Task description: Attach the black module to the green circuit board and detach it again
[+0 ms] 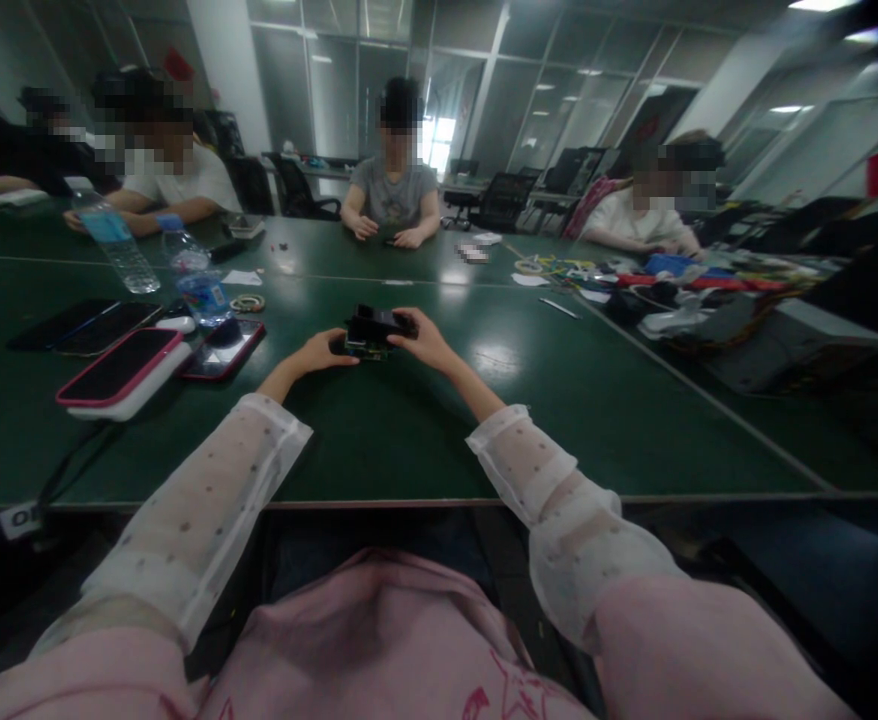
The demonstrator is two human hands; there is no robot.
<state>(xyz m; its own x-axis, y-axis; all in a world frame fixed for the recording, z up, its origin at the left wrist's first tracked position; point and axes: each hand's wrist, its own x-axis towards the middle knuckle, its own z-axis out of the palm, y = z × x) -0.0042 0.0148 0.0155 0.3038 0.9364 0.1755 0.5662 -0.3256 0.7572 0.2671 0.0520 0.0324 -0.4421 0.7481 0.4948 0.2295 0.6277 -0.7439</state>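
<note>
A small black device (pixel 373 324) with a green circuit board (pixel 368 351) at its underside is between my two hands, at or just above the green table (pixel 409 440). My left hand (pixel 324 350) grips its left side, around the board's edge. From the right, my right hand (pixel 422 340) has its fingers closed on the black upper part. Fine details of the device are too small and dark to make out.
Phones (pixel 128 368) and two plastic bottles (pixel 200 285) stand or lie to the left. A silvery pen (pixel 559 308) lies right, before tangled cables (pixel 559 267) and a metal box (pixel 799 340). Several people sit across the table, one person (pixel 394 190) straight ahead.
</note>
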